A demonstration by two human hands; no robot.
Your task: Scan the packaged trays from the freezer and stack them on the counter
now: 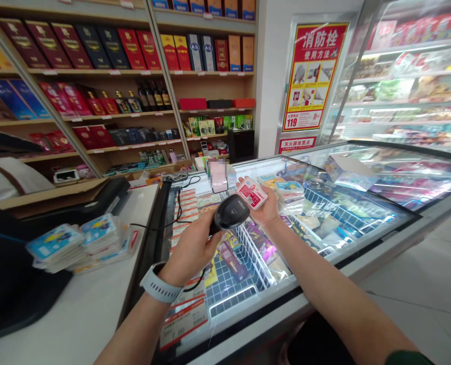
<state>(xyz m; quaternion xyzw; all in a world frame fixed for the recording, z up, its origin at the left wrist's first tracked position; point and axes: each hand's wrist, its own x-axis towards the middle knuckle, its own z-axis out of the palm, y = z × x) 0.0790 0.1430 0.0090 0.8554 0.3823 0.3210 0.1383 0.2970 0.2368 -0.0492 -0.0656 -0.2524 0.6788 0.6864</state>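
My left hand point(189, 248), with a light watch on the wrist, is wrapped round the handle of a black barcode scanner point(231, 212). The scanner's head points to the right, close to a small flat pack point(251, 193), white with red print. My right hand point(268, 209) grips this pack from beneath and the side, its printed face turned up. Both hands are above the glass top of a chest freezer point(225, 314). Beyond the scanner stands a phone point(218, 176) with a lit screen. More flat packs point(289, 188), blue and yellow, lie on the glass past my right hand.
Stacks of blue packs point(101, 233) sit on the white counter point(96, 304) at left. A black cable point(179, 203) runs across the freezer's edge. An open white box point(350, 172) rests on the glass at right. Shelves point(107, 73) of boxed goods line the back wall.
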